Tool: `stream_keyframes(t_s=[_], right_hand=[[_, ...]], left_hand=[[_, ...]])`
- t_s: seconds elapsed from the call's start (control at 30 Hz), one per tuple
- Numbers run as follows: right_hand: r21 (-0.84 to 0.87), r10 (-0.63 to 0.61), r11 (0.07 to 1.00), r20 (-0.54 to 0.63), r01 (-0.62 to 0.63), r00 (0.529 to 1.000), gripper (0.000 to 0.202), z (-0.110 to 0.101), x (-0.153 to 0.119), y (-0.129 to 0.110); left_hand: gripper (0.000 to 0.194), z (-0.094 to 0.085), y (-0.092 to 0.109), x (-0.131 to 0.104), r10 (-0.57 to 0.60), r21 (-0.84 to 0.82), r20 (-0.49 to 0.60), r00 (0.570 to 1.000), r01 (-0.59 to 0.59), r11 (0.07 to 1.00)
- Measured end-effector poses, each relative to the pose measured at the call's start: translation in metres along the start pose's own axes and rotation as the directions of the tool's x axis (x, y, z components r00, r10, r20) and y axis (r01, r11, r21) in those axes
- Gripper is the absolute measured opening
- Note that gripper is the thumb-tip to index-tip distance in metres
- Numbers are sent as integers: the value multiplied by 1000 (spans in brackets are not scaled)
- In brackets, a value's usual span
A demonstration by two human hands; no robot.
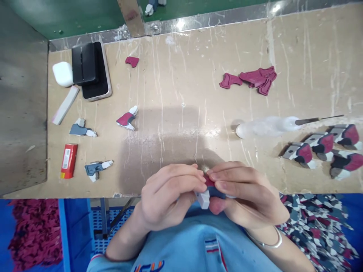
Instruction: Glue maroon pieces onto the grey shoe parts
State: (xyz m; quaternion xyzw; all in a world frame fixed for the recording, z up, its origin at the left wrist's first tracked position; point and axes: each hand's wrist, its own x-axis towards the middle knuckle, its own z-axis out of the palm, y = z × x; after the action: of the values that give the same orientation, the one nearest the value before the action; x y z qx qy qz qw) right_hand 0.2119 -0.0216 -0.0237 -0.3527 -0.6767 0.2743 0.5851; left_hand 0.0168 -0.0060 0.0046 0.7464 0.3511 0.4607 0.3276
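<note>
Close to the table's front edge, my left hand [172, 194] and my right hand [249, 190] both grip one small plastic part [217, 192] in maroon, dark blue-grey and white. Fingers press on it from both sides and hide much of its shape. Ahead of my left hand lies a similar part [126, 118] with a maroon face. Two blue-grey and white parts without a maroon face, one [82, 128] behind the other [98, 169], rest to the left. Several loose maroon pieces [258, 78] are heaped beyond my right hand.
A clear bottle with a needle tip [266, 126] lies at right, near several assembled parts [303, 153]. A red box [69, 160], white strip [65, 105], phone [104, 75], black box [84, 62] and white case [62, 73] are left. Bins of maroon pieces [36, 230] and mixed parts [317, 226] stand below.
</note>
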Motion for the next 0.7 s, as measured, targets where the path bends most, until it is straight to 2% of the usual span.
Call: stream_keyframes(t_s=[0.1, 0.13, 0.23, 0.27, 0.4, 0.53, 0.6, 0.7], right_hand=[[-20, -23, 1000, 12, 23, 1000, 25, -3, -1, 0], [-29, -31, 999, 3, 31, 1000, 25, -3, -1, -1], [-12, -32, 999, -36, 32, 999, 27, -3, 0, -2], [13, -19, 1000, -39, 20, 999, 29, -2, 1, -2], [142, 58, 989, -73, -47, 996, 51, 3, 5, -3], [188, 121, 978, -153, -92, 981, 77, 7, 0, -3], [208, 135, 973, -183, -95, 974, 86, 6, -3, -1], [211, 101, 976, -192, -59, 976, 87, 3, -5, 3]], left_hand=[[10, 1, -7, -1, 62, 16, -22, 998, -62, 998], [15, 2, -10, -1, 72, 32, -59, 996, -70, 997], [49, 6, -14, -2, 27, 12, -129, 991, -26, 1000], [54, 7, -14, -3, -4, -23, -107, 994, 1, 1000], [53, 8, -5, -4, -149, -202, -5, 989, 145, 969], [64, 5, 5, -5, -361, -389, 110, 926, 374, 842], [63, 2, 7, -6, -408, -412, 176, 896, 444, 796], [59, -3, 7, -3, -393, -328, 237, 888, 454, 828]])
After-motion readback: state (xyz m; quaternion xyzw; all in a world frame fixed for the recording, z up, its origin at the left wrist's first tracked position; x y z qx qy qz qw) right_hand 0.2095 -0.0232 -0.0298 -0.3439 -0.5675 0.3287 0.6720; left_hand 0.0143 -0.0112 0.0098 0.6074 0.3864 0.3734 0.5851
